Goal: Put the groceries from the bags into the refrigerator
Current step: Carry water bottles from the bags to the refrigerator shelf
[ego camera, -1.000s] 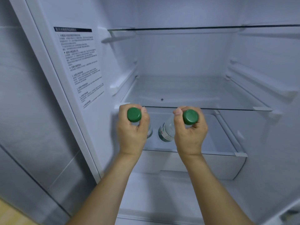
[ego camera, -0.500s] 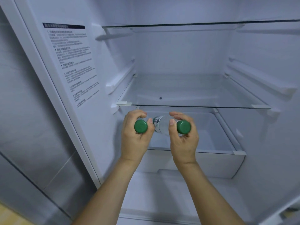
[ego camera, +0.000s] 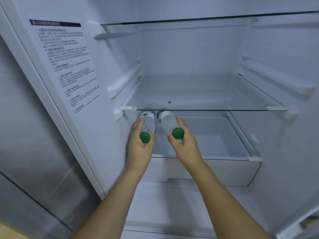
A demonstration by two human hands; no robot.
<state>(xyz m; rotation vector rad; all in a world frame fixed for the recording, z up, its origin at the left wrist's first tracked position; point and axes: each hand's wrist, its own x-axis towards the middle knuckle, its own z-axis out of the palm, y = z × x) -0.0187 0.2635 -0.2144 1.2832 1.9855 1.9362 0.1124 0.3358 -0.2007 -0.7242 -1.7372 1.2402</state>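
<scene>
**Two water bottles held under the glass shelf, over the drawer**

Far left: grey steel panel [ego camera: 25,135] beside the open refrigerator [ego camera: 189,57]. The refrigerator's left inner wall carries a printed instruction sticker [ego camera: 67,66] (text too small and blurred to read).

Left hand [ego camera: 139,145] reaches into the fridge at the left end of the white drawer [ego camera: 215,135]. Fingers and thumb curl round the neck end of the left bottle [ego camera: 148,121], a clear plastic water bottle with a green cap [ego camera: 144,137] pointing back at the camera. Bottle lies roughly level, base pointing inward, its labelled end just under the front edge of the lower glass shelf [ego camera: 203,94].

Just beside it, the right bottle [ego camera: 166,120], same kind, green cap [ego camera: 178,133] toward the camera, angled slightly so its base leans left toward the first bottle. Labelled ends look close together; cannot tell if they touch. Right hand [ego camera: 186,145] grips it near the cap, thumb on the left side, fingers along the right.

Both hands clamped on their own bottle, hands apart from each other. Both bottles sit above the open drawer cavity, below the shelf; cannot tell whether either rests on the drawer floor.

Up top: upper glass shelf [ego camera: 207,18] spans the fridge. Right wall has moulded shelf rails [ego camera: 276,80].
</scene>
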